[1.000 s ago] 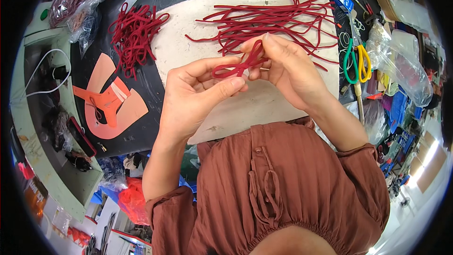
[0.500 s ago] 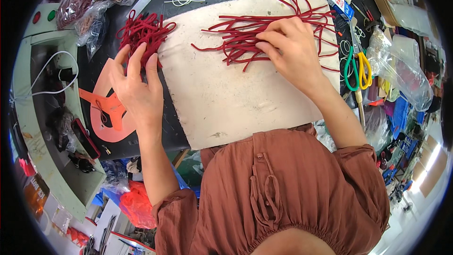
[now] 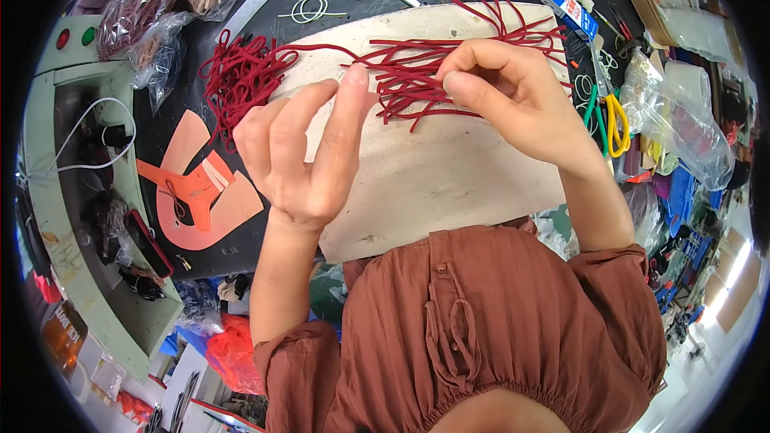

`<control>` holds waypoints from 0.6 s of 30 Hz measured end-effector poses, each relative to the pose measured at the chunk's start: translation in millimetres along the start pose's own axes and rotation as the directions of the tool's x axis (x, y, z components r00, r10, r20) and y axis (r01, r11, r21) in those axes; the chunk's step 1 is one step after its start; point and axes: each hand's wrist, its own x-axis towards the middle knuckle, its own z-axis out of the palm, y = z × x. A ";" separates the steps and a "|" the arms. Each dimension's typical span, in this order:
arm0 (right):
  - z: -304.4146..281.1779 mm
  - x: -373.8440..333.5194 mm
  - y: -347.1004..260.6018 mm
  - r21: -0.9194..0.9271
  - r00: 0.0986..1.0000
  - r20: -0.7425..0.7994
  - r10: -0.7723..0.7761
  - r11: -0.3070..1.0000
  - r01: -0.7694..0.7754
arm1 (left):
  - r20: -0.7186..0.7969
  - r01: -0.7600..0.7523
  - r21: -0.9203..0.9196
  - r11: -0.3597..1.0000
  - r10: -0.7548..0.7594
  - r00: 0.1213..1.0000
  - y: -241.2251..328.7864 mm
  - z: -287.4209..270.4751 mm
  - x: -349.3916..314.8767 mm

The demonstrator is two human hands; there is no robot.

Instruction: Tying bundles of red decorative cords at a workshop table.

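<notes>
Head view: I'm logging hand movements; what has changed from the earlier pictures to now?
The red bow both hands held has been let go. The left hand went left to the looped red pile, then back right over the beige board; the right hand went to the loose red cords. The orange cutout and blue box stayed put.

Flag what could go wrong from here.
Tangling: a strand runs from the looped red pile toward the loose red cords, so the two might snag together.
Multiple pickup: those cords overlap beside the right hand, which could drag several at once.
</notes>
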 end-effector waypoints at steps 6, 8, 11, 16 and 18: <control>-15.2 -5.3 -28.3 0.379 0.875 0.360 0.325 0.806 -0.455 | 0.041 -0.082 -0.002 0.997 0.082 0.996 -6.4 -11.0 6.8; -16.8 -6.7 -31.0 0.402 0.846 0.403 0.350 0.763 -0.507 | 0.036 -0.117 -0.014 0.993 0.117 0.992 -9.0 -11.6 7.9; 0.6 -13.6 -27.3 0.307 0.990 0.100 0.095 0.944 -0.122 | 0.064 -0.120 -0.051 0.991 0.124 0.990 -12.5 -8.9 10.1; -0.9 -16.3 -32.3 -0.276 0.987 0.004 -0.158 0.949 0.153 | 0.207 0.183 -0.222 0.958 -0.137 0.969 -5.9 -8.7 4.1; 4.6 -17.6 -20.9 -0.254 0.987 -0.030 -0.157 0.956 0.144 | 0.456 0.692 -0.467 0.550 -0.521 0.722 8.3 -16.2 2.6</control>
